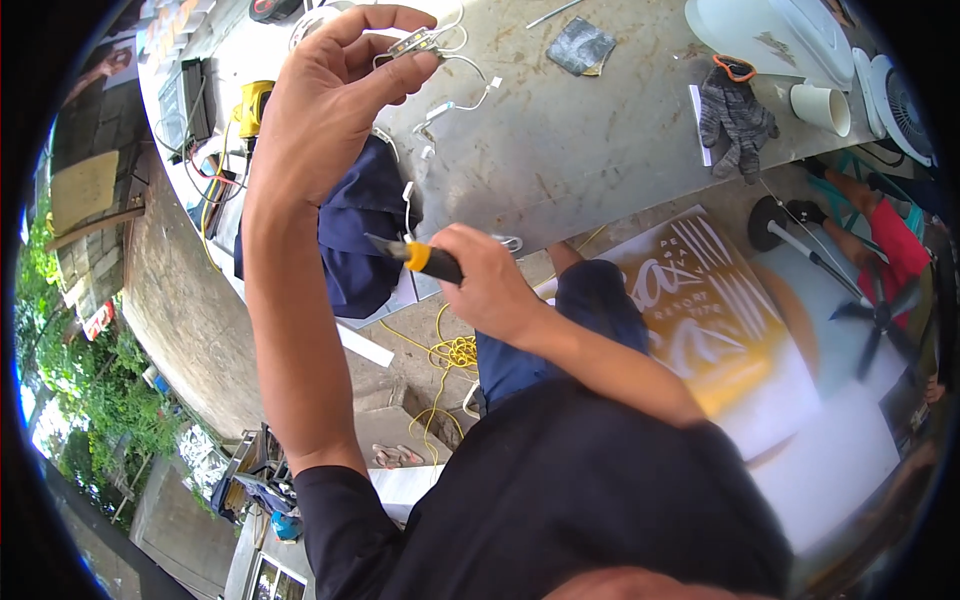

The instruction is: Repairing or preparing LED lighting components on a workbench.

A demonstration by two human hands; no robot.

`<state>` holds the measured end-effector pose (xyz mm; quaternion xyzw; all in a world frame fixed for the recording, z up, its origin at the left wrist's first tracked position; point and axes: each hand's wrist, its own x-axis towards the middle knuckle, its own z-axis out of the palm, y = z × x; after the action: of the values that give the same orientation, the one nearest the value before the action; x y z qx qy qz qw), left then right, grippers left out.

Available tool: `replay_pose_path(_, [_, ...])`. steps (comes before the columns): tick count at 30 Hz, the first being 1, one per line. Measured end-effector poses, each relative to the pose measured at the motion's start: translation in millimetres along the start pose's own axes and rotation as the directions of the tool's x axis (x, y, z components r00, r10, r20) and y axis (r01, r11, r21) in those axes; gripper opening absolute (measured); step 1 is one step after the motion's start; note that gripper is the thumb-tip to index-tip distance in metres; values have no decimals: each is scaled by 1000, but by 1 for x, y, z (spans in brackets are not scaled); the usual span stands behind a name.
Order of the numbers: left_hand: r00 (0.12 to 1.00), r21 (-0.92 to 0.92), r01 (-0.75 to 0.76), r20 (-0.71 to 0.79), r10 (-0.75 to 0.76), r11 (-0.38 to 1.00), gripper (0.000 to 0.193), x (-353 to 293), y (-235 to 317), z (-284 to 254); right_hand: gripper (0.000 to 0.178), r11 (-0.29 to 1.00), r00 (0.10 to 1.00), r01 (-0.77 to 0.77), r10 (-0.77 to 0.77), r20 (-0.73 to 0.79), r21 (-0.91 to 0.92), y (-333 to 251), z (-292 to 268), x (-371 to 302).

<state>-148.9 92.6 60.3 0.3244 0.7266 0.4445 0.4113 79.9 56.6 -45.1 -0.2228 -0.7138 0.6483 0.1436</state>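
My left hand (335, 105) is raised over the far part of the grey table (600, 130). Between its thumb and fingers it pinches a small LED module (410, 43) with thin white wires. The wire runs down to more small white modules (436, 112) lying on the tabletop. Closer to me, my right hand (490, 278) is wrapped round a black and yellow utility knife (432, 262). Its blade points left, above a dark blue cloth (360, 235) that lies at the table's near edge.
A grey knitted glove (738, 115), a white cup (820, 108) and a fan (900, 105) are at the right. Yellow cord (455, 352) lies coiled on the floor. A printed panel (720, 330) stands below the table's edge; another person (885, 235) in red sits beyond it.
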Motion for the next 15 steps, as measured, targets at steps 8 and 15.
replay_pose_path(8, [951,345,11,287,-117,939,26,28,-40,45,23,929,964,-126,198,-179,349,13,43,-33])
replay_pose_path(15, [969,264,43,224,-105,963,27,5,-112,112,14,975,876,-220,180,-447,-37,30,-88,-61])
